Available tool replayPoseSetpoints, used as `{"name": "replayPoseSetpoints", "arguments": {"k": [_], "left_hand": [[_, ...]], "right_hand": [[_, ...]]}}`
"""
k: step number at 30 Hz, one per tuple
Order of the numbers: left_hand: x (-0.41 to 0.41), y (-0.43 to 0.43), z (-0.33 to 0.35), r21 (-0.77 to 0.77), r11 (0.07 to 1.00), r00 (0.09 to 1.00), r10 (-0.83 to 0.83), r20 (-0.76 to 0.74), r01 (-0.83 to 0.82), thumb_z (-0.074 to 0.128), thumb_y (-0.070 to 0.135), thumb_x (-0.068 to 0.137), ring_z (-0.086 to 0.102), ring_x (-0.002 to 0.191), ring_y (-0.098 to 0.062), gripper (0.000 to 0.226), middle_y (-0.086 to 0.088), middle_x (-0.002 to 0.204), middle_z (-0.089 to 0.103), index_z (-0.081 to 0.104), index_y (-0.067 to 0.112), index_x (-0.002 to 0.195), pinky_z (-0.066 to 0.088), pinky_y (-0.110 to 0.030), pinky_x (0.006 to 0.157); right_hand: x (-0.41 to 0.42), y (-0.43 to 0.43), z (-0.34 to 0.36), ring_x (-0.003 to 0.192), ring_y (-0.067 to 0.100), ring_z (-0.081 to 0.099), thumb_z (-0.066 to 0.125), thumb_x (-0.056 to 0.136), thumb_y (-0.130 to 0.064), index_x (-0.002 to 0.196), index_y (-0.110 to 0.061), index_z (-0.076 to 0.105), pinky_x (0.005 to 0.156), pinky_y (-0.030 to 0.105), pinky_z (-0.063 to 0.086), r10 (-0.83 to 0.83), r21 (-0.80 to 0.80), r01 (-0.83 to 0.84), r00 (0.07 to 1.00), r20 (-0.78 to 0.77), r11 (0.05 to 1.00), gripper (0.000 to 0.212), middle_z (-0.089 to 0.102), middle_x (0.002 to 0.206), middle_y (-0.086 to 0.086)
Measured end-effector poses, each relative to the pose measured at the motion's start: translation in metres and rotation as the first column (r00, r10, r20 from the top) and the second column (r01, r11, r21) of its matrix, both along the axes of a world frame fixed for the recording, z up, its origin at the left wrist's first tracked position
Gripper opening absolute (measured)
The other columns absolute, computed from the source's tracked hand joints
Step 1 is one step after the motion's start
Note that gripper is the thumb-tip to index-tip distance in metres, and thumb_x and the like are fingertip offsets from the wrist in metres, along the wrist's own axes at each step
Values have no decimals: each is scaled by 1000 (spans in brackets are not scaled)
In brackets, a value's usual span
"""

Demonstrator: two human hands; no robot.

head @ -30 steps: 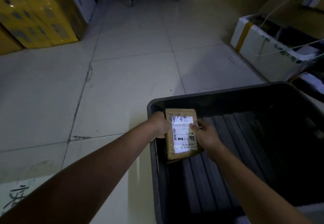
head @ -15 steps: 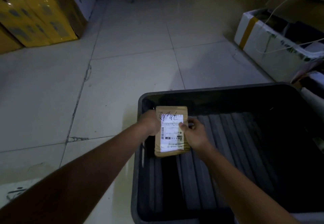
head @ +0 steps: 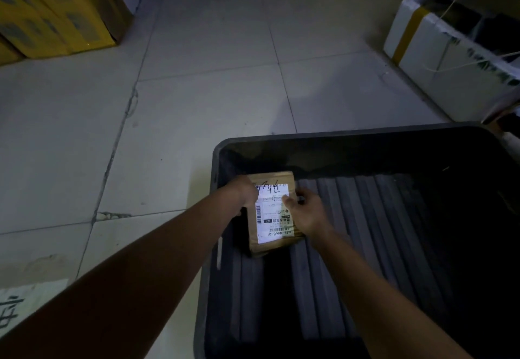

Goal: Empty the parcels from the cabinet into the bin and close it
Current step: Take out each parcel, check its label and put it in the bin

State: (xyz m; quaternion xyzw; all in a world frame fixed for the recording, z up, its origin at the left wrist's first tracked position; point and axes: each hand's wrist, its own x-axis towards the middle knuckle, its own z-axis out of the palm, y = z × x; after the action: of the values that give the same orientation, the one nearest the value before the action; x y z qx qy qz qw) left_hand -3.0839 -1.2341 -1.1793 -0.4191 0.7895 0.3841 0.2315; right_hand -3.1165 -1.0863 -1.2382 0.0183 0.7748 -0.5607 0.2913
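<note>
Parcel [head: 274, 212] lengthwise near-to-far, label [head: 272, 228] up

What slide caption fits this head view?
The left hand and right hand hold a labelled brown parcel in the dark bin, near its far left corner.

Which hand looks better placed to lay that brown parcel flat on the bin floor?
Probably the right hand: it grips the right edge of the parcel over open ribbed floor, while the left hand is squeezed between the parcel and the left wall of the bin.
</note>
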Motion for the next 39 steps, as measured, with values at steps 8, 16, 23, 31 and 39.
{"name": "replayPoseSetpoints", "arguments": {"k": [8, 16, 23, 31, 39], "left_hand": [[-1, 0, 11, 121, 986, 992, 121, -28, -116, 57, 17, 97, 49, 99, -26, 15, -10, 102, 53, 54, 9, 110, 50, -39, 91], [-1, 7, 38, -176, 944, 960, -273, 66, 280, 45, 7, 100, 52, 92, -23, 27, -14, 104, 54, 57, -4, 122, 43, -29, 75], [15, 29, 97, -409, 660, 767, -609, 200, 631, 51, 23, 96, 58, 122, -30, 39, -15, 138, 56, 54, 12, 133, 49, -32, 97], [18, 134, 220, -434, 506, 565, -825, 8, 746, 53, 36, 99, 58, 121, -24, 39, -7, 138, 58, 58, 16, 133, 45, -24, 96], [45, 301, 341, -508, 286, 256, -958, -128, 813, 56, 35, 99, 55, 125, -22, 42, -5, 139, 58, 56, 17, 137, 42, -27, 103]], "right_hand": [[-11, 5, 3, 76, 14, 68, 61, 97, -16, 115, -6, 62, 60, 24, 54, 69, 25, -71, 996, 55, 997, 21, 69, 94, 4], [-21, 24, 36, 119, 31, 60, 59, 96, -31, 132, -7, 56, 102, 39, 47, 296, 287, -276, 955, -27, 917, 44, 65, 128, 14], [-10, 94, 139, 120, 29, 60, 57, 95, -32, 127, -13, 61, 92, 31, 47, 483, 545, -379, 874, -56, 748, 37, 62, 131, 12], [48, 243, 296, 119, 27, 58, 62, 93, -34, 123, -19, 64, 98, 31, 47, 413, 676, -192, 893, -181, 712, 34, 63, 128, 8], [134, 384, 419, 105, 22, 60, 60, 94, -33, 115, -20, 64, 90, 40, 52, 213, 692, 77, 922, -323, 717, 25, 64, 114, 2]]}}
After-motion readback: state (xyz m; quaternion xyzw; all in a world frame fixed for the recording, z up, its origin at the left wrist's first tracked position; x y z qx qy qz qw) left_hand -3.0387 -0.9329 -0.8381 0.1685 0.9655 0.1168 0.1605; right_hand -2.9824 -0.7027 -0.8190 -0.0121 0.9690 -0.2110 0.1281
